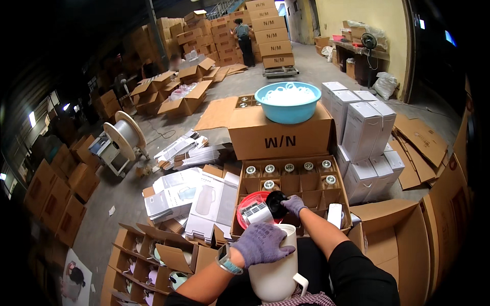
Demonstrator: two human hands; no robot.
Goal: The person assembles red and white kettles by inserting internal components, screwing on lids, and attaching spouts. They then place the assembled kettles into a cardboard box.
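A white jug (273, 280) with a side handle stands at my lap, its top toward the carton. My left hand (263, 245), in a purple-grey knit glove, is closed around its upper part. In my gloved right hand (294, 205) is a round black lid-like piece (276, 203), held just beyond the jug's mouth. That piece is over the edge of a red basin (241, 203), which holds small white-and-grey printed packets (256, 211). The basin sits in a divided carton (311, 198) with several clear glass vessels (289, 169) with metal-looking tops.
A blue basin (288, 113) of white rings rests on a carton behind. White boxes (365, 130) are stacked at right, beside an open carton (393, 239). Flat printed boxes (206, 201) and a divided carton of pastel items (145, 265) lie left. Another person (244, 41) stands by far cartons.
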